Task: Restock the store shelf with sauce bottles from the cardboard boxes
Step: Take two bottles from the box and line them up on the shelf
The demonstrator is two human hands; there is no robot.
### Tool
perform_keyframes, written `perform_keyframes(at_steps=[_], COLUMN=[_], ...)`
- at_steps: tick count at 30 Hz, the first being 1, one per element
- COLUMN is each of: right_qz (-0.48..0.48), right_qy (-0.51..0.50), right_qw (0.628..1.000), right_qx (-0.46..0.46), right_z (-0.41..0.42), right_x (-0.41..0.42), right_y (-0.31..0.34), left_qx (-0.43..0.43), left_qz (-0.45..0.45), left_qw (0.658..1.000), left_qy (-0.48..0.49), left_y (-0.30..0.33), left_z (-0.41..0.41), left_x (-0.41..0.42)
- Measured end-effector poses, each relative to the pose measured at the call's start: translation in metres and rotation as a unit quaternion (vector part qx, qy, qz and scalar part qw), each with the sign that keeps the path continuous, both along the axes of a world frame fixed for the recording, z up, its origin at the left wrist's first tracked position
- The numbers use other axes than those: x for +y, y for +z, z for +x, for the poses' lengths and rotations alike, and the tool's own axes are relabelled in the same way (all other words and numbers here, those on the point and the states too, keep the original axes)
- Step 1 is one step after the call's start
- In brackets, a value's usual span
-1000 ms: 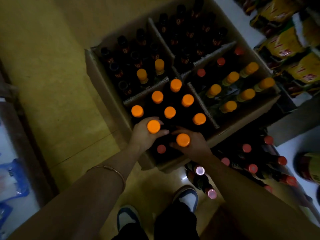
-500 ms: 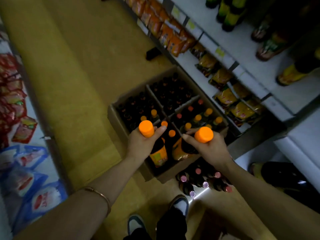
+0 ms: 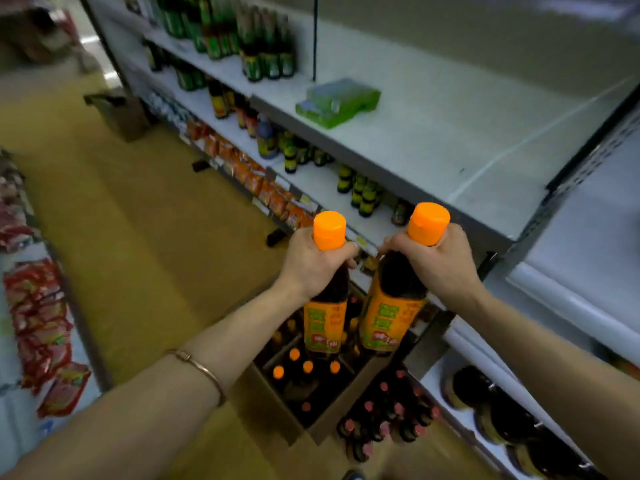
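Observation:
My left hand [image 3: 313, 263] grips the neck of a dark sauce bottle with an orange cap and orange label [image 3: 325, 323]. My right hand [image 3: 434, 261] grips the neck of a second, matching bottle [image 3: 393, 320]. Both bottles hang upright, side by side, in front of the edge of a wide grey shelf [image 3: 450, 140]. Below them on the floor stands the cardboard box [image 3: 273, 407], with several orange-capped bottles [image 3: 294, 355] still upright in it.
A green shrink-wrapped pack [image 3: 337, 100] lies on the grey shelf. Green-labelled bottles [image 3: 263, 53] stand further along, snack packets [image 3: 263, 185] on lower shelves. Red-capped bottles [image 3: 384, 417] stand on the floor beside the box. Red packets [image 3: 38, 306] line the left rack.
Both hands lifted their bottles out of the box and raised them to the level of the grey shelf. My view swung up from the box to the shelves.

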State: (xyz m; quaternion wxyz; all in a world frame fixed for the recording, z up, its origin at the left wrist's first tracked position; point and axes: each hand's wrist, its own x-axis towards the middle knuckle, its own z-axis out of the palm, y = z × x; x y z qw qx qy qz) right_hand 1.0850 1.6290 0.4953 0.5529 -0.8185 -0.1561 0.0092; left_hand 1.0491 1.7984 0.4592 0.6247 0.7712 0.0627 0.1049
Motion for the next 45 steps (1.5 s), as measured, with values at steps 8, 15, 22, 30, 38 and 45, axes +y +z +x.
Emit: perform_keyframes(at_steps=[8, 15, 22, 30, 38, 45], right_qz=[0.035, 0.043, 0.029, 0.041, 0.033, 0.047], right_qy=[-0.105, -0.201, -0.315, -0.413, -0.424, -0.409], right_qw=[0.991, 0.972, 0.938, 0.895, 0.886, 0.888], right_qx=[-0.072, -0.116, -0.140, -0.160, -0.184, -0.204], right_z=[-0.048, -0.114, -0.197, -0.305, -0.370, -0.353], right_x=[-0.053, -0.149, -0.285, -0.451, -0.575, -0.622], right_y=[0.145, 0.209, 0.267, 0.305, 0.350, 0.393], left_qx=[-0.095, -0.107, -0.121, -0.122, -0.127, -0.140], left_qz=[-0.011, -0.044, -0.060, -0.097, -0.127, -0.123], left_qw=[0.990, 0.975, 0.941, 0.892, 0.877, 0.867], left_qy=[-0.107, -0.191, -0.310, -0.424, -0.446, -0.462], left_y=[0.148, 0.205, 0.273, 0.308, 0.349, 0.398], left_z=[-0.029, -0.051, -0.088, -0.173, -0.233, -0.224], left_x=[-0.054, -0.145, -0.291, -0.480, -0.616, -0.664])
